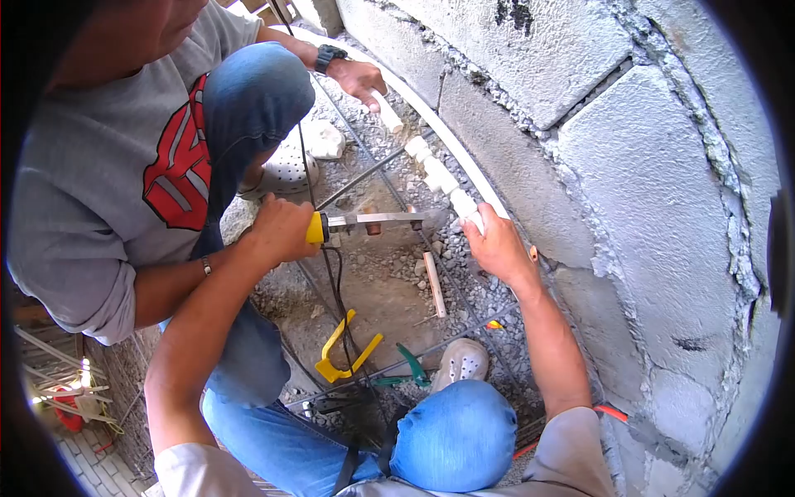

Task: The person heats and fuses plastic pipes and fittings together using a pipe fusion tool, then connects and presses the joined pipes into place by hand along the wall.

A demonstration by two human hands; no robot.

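Note:
My left hand (283, 229) is closed round the yellow handle of a tool (356, 220) with a long metal bar, which points right across the gravel. My right hand (498, 246) grips the lower end of a white pipe assembly (440, 175) with several fittings, beside the wall. At the upper end of that assembly, a co-worker's hand (358, 80) holds a short white pipe (387, 113); whether the two pieces touch is hard to tell. A long white pipe (472, 166) curves along the wall behind them.
Crossing metal rods (356, 180) lie over the gravel. A yellow frame (333, 369), green pliers-like tool (413, 364) and short pale pipe (434, 285) are below. The block wall (646, 157) stands at right; a co-worker (108, 166) crouches at left.

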